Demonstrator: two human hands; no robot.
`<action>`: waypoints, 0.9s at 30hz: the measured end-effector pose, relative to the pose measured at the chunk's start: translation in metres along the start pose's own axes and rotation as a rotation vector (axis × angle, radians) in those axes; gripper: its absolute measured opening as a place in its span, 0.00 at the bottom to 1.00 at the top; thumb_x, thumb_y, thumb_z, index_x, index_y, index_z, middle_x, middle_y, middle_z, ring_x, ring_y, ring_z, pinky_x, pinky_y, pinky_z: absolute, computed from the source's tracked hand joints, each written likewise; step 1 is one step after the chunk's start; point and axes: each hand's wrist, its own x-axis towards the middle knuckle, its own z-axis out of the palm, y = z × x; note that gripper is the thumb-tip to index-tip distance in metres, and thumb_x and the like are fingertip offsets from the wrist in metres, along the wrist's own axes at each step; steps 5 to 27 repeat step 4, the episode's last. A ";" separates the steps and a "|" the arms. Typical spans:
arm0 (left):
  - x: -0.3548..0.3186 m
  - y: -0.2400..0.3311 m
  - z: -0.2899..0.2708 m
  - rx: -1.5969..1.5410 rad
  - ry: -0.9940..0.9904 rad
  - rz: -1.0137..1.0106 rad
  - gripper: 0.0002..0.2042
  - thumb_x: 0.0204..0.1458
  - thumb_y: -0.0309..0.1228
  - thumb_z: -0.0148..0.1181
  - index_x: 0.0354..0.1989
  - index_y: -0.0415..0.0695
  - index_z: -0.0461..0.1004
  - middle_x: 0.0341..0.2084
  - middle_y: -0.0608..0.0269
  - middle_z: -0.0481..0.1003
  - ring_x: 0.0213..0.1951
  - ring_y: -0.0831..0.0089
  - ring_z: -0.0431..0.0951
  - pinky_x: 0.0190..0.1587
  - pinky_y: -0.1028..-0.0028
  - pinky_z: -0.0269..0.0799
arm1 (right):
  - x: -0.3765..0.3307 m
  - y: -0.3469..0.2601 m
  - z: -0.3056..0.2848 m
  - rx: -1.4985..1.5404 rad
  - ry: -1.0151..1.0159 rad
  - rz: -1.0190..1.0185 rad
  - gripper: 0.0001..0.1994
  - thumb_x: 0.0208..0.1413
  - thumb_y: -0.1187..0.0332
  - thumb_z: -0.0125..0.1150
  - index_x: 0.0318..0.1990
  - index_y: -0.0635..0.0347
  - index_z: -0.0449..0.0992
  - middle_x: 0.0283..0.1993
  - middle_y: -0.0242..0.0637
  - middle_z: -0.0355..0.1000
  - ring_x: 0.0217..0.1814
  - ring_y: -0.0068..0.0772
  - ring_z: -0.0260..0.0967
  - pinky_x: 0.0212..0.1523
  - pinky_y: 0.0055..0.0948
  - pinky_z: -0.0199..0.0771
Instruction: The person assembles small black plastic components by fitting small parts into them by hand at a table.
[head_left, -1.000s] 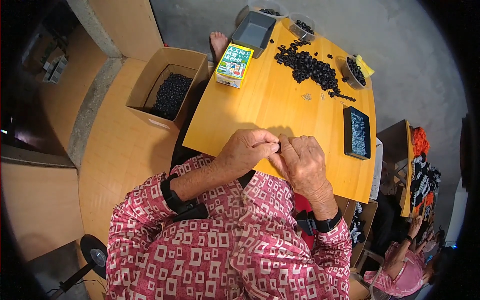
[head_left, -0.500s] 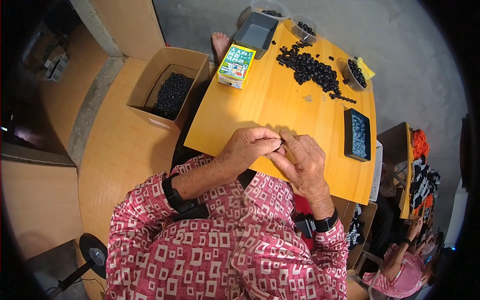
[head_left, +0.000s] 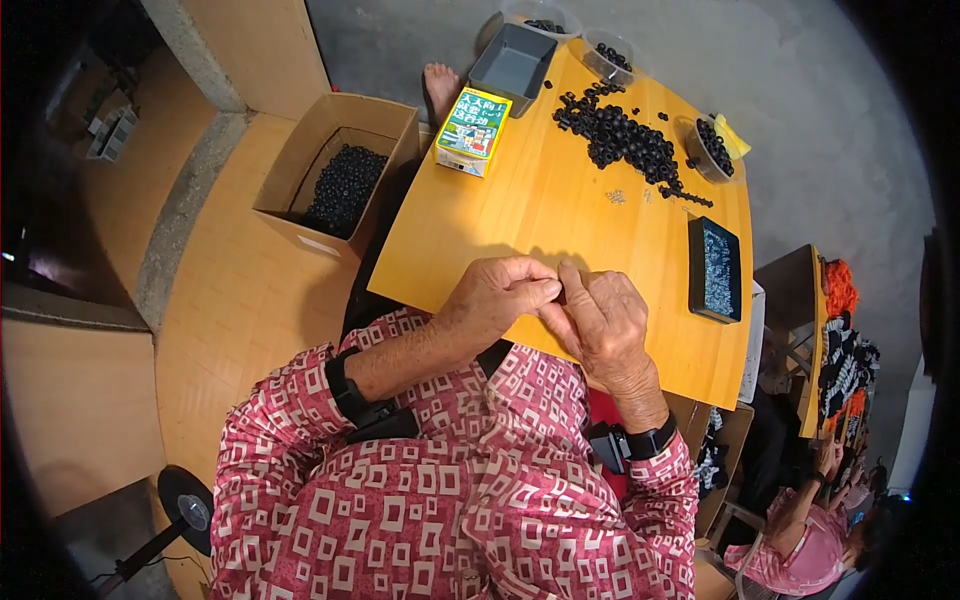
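Observation:
My left hand (head_left: 505,295) and my right hand (head_left: 605,325) meet over the table's near edge. Thumb and fingertips of both are pinched together around a small black part, now almost wholly covered by the fingers. Farther back on the yellow wooden table (head_left: 480,225) lies a heap of small black ring-like parts (head_left: 630,145), with a short row of them trailing right. A few tiny metal-coloured pieces (head_left: 616,197) sit in front of the heap. To the right of my hands is a black tray (head_left: 697,270) with many small shiny pieces.
A printed carton (head_left: 472,135) and a grey bin (head_left: 512,70) stand at the table's far left. Clear tubs (head_left: 612,58) of black parts line the far side. Left on the floor is a cardboard box (head_left: 290,200) of black parts. Another person (head_left: 805,540) sits at right.
My fingertips have closed in slightly, so the black part that showed between them is now nearly hidden. The right hand has turned a little; the things on the table look unmoved.

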 end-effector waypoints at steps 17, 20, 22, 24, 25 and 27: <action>-0.001 0.001 0.000 -0.003 -0.026 -0.014 0.13 0.60 0.34 0.56 0.43 0.36 0.77 0.34 0.67 0.77 0.39 0.82 0.73 0.45 0.78 0.69 | -0.005 0.002 0.002 0.024 0.013 0.007 0.23 0.42 0.67 0.73 0.44 0.72 0.76 0.29 0.40 0.70 0.29 0.37 0.70 0.30 0.32 0.70; -0.001 0.001 0.000 -0.003 -0.026 -0.014 0.13 0.60 0.34 0.56 0.43 0.36 0.77 0.34 0.67 0.77 0.39 0.82 0.73 0.45 0.78 0.69 | -0.005 0.002 0.002 0.024 0.013 0.007 0.23 0.42 0.67 0.73 0.44 0.72 0.76 0.29 0.40 0.70 0.29 0.37 0.70 0.30 0.32 0.70; -0.001 0.001 0.000 -0.003 -0.026 -0.014 0.13 0.60 0.34 0.56 0.43 0.36 0.77 0.34 0.67 0.77 0.39 0.82 0.73 0.45 0.78 0.69 | -0.005 0.002 0.002 0.024 0.013 0.007 0.23 0.42 0.67 0.73 0.44 0.72 0.76 0.29 0.40 0.70 0.29 0.37 0.70 0.30 0.32 0.70; -0.001 0.001 0.000 -0.003 -0.026 -0.014 0.13 0.60 0.34 0.56 0.43 0.36 0.77 0.34 0.67 0.77 0.39 0.82 0.73 0.45 0.78 0.69 | -0.005 0.002 0.002 0.024 0.013 0.007 0.23 0.42 0.67 0.73 0.44 0.72 0.76 0.29 0.40 0.70 0.29 0.37 0.70 0.30 0.32 0.70; -0.001 0.001 0.000 -0.003 -0.026 -0.014 0.13 0.60 0.34 0.56 0.43 0.36 0.77 0.34 0.67 0.77 0.39 0.82 0.73 0.45 0.78 0.69 | -0.005 0.002 0.002 0.024 0.013 0.007 0.23 0.42 0.67 0.73 0.44 0.72 0.76 0.29 0.40 0.70 0.29 0.37 0.70 0.30 0.32 0.70; -0.001 0.001 0.000 -0.003 -0.026 -0.014 0.13 0.60 0.34 0.56 0.43 0.36 0.77 0.34 0.67 0.77 0.39 0.82 0.73 0.45 0.78 0.69 | -0.005 0.002 0.002 0.024 0.013 0.007 0.23 0.42 0.67 0.73 0.44 0.72 0.76 0.29 0.40 0.70 0.29 0.37 0.70 0.30 0.32 0.70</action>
